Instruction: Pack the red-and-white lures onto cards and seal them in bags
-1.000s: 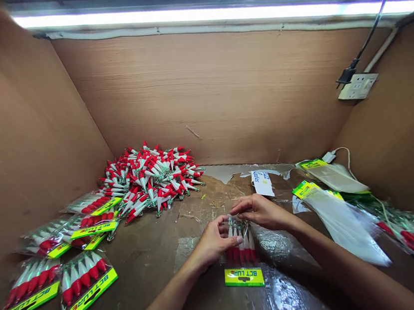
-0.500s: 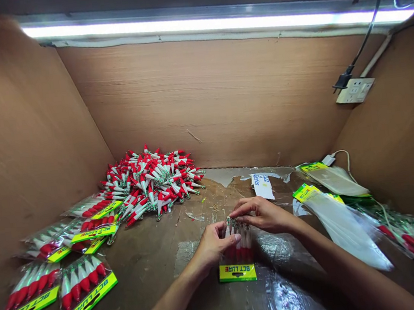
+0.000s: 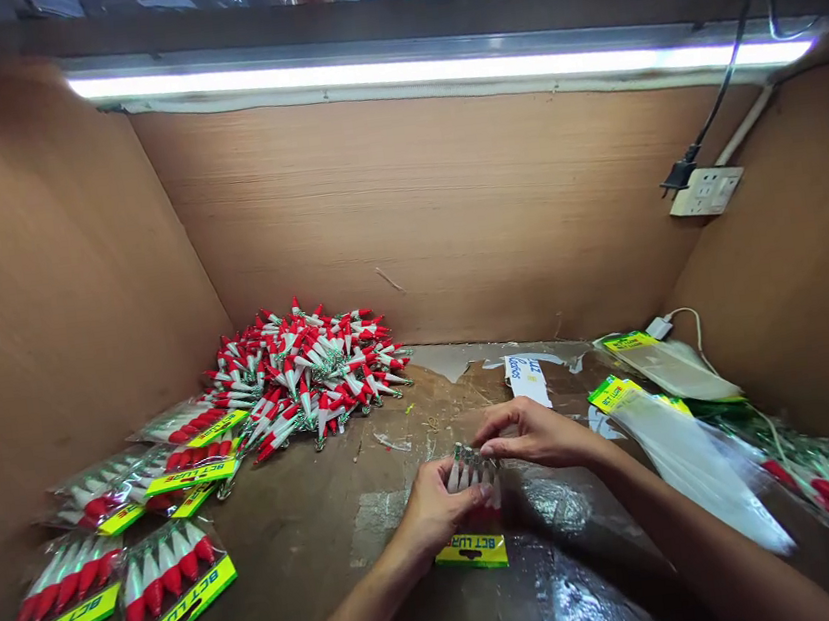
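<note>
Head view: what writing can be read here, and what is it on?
"BCT LURE": yellow-green card of the packet between the left hand and right hand.
"BCT LURE": cards of the filled packets at left.
White slip: blue handwriting, too blurred to read.
Cards on the empty bags: too small.

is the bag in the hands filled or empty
Filled: red-and-white lures show inside the bag, above its yellow card. The left hand holds it; the right hand pinches its top.

We see bare table [image 3: 301,556] between the filled packs [image 3: 168,583] at left and the empty bags [image 3: 694,462] at right; the lure pile [image 3: 308,369] blocks the far-left corner.
</note>
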Motion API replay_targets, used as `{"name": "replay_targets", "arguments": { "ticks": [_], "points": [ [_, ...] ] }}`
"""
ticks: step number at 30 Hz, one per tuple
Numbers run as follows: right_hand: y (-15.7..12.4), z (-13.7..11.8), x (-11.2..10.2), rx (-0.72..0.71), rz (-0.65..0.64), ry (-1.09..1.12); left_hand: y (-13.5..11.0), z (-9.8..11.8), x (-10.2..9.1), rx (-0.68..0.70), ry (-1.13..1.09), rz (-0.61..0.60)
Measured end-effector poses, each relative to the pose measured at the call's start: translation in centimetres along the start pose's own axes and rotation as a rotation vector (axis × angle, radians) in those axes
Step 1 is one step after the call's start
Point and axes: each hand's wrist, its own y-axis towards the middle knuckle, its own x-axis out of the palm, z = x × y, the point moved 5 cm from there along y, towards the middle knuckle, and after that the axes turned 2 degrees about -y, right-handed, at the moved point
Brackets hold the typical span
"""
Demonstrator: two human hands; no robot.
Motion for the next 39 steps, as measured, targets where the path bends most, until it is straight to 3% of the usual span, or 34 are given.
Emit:
{"name": "replay_targets", "arguments": {
  "ticks": [9, 19, 31, 39],
  "points": [
    [-0.1, -1.0, -0.6, -0.087, 0.036, -0.081, 0.0, 0.4, -0.2, 0.017, -0.054, 0.005],
    [-0.1, 0.3, -1.1, -0.076, 0.036, -0.244, -0.1, 0.4, 0.4, 0.000, -0.141, -0.101],
    [0.0, 0.4, 0.0, -0.125, 0.008, -0.165, 0.0, 0.3, -0.6, 0.015, -0.048, 0.037],
    [-0.1, -0.2, 0.4, -0.198, -0.001, -0.300, -0.3, 0.4, -0.4, -0.049, -0.058, 0.019]
  ]
}}
